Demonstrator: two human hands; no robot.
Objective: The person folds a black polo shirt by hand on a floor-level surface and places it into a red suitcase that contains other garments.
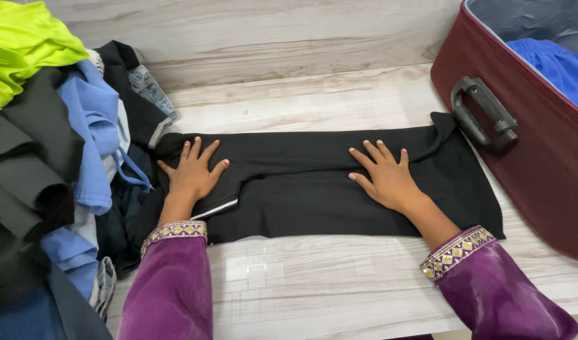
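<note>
A black garment (pixel 314 189) lies folded lengthwise into a long strip on a pale wood-grain surface (pixel 314 283). My left hand (pixel 193 173) presses flat on its left end, fingers spread, near a thin white stripe on the fabric. My right hand (pixel 386 176) lies flat on the right half, fingers apart and pointing up-left. Neither hand grips anything. Both arms wear purple velvet sleeves with embroidered cuffs.
A heap of clothes (pixel 56 164) in neon yellow, blue, black and denim fills the left side, touching the garment's left end. An open maroon suitcase (pixel 528 157) with a black handle (pixel 484 113) stands at the right, with blue fabric (pixel 553 63) inside.
</note>
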